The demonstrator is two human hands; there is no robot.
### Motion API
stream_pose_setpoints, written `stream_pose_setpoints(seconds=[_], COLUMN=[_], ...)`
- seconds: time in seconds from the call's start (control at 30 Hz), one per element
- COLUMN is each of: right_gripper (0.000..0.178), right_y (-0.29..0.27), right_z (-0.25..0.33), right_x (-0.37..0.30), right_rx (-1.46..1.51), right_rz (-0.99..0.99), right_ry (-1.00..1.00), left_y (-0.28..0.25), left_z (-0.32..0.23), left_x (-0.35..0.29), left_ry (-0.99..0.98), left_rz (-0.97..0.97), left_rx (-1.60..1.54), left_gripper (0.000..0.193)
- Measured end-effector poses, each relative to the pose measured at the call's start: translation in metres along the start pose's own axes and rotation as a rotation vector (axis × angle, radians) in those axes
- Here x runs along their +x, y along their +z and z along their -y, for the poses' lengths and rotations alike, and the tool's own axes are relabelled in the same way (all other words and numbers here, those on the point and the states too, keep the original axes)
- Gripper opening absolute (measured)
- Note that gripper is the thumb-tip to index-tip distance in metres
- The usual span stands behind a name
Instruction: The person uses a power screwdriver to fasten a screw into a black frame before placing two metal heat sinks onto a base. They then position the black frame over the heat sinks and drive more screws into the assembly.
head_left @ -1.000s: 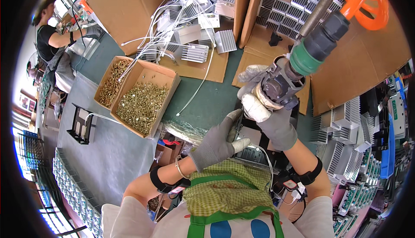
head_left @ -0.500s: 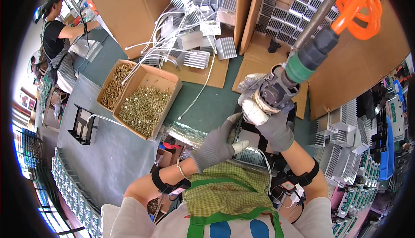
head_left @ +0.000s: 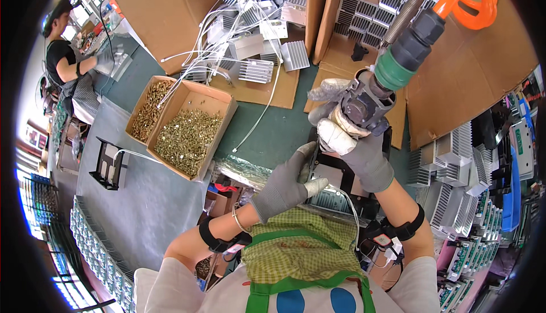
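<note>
While the right hand (head_left: 364, 156) kept its gloved fingers wrapped around the body of a power tool (head_left: 359, 109), we saw the tool above a dark housing (head_left: 345, 181) directly in front of the person's body. The left hand (head_left: 284, 189) lay at the housing's left edge, thumb and forefinger apart; we could not tell whether they pinched that edge.

We judged slipping the chief risk: the tool's working tip was hidden from us beneath the right hand, and a tilted tip could skid across the pale plate (head_left: 329, 172) or catch the left glove close by. If the left hand only rested there, turning force could twist the housing out of place.

We also noted a white cable (head_left: 350, 206) looping past the housing's near side, where a sleeve or wrist strap could snag it and tug its joint. Overhead, the coiled orange hose (head_left: 467, 11) might pull the tool off line if it tightened. The screw box (head_left: 220, 134) stood well apart, so we thought spilling unlikely.
</note>
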State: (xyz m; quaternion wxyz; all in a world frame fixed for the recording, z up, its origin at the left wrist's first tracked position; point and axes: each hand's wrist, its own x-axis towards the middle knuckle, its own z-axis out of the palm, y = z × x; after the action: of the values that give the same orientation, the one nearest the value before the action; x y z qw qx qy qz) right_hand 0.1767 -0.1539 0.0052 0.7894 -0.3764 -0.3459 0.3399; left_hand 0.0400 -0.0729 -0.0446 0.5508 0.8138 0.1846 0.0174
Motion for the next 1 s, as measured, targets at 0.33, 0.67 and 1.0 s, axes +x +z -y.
stream_pose_setpoints(seconds=[0.33,0.67,1.0], right_gripper=[0.030,0.041,0.045], right_y=[0.001,-0.021,-0.011], right_z=[-0.001,0.031,0.006], right_x=[-0.005,-0.009,-0.010], right_rx=[-0.142,0.008,-0.475], right_rz=[0.017,0.185,-0.131], right_ry=[0.016,-0.214,-0.255], left_y=[0.001,0.006,0.006], left_z=[0.002,0.010,0.011], left_x=[0.000,0.000,0.001], left_ry=[0.033,-0.033,-0.022], left_rz=[-0.017,0.023,0.057], left_rx=[0.000,-0.222,-0.349], left_gripper=[0.081,0.078,0.076])
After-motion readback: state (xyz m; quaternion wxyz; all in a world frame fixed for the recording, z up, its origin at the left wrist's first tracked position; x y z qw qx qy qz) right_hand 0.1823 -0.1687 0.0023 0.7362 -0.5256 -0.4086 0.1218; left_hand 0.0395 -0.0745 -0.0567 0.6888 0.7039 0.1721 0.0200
